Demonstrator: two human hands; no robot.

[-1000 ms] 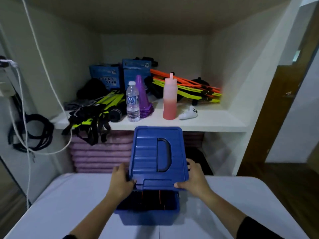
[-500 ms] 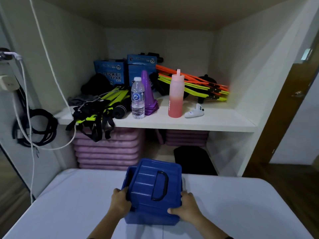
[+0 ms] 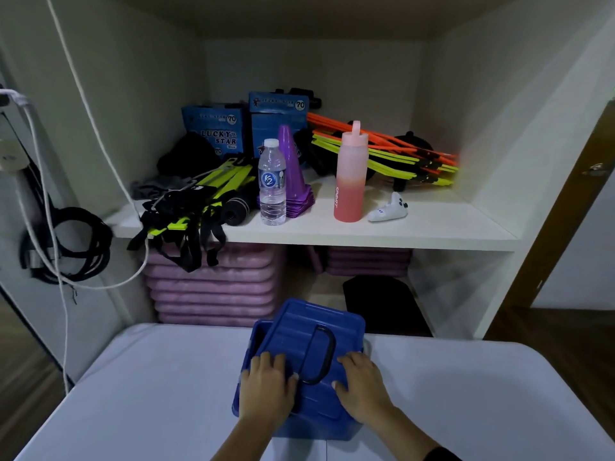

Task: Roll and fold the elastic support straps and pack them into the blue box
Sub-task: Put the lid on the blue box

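Observation:
The blue box point(image 3: 312, 427) stands on the white table point(image 3: 149, 377) near its middle. Its blue lid point(image 3: 299, 331), with a black handle point(image 3: 321, 357), lies on top, a little askew, so the box's back left corner shows. My left hand point(image 3: 266, 387) lies flat on the lid's left side, fingers straight. My right hand point(image 3: 361, 384) presses flat on the lid's right side. The straps inside the box are hidden by the lid.
Behind the table a white shelf point(image 3: 366, 234) carries a water bottle point(image 3: 272, 188), a pink bottle point(image 3: 350, 174), purple cones point(image 3: 293, 174), yellow and orange ladder rungs point(image 3: 392, 154), black-and-yellow straps point(image 3: 193, 207) and blue cartons point(image 3: 216, 131). Purple mats point(image 3: 213, 287) are stacked below. Cables point(image 3: 63, 244) hang at the left.
The lid, held up open a second ago, has come down onto the box. Both hands moved from its edges to lie flat on top of it.

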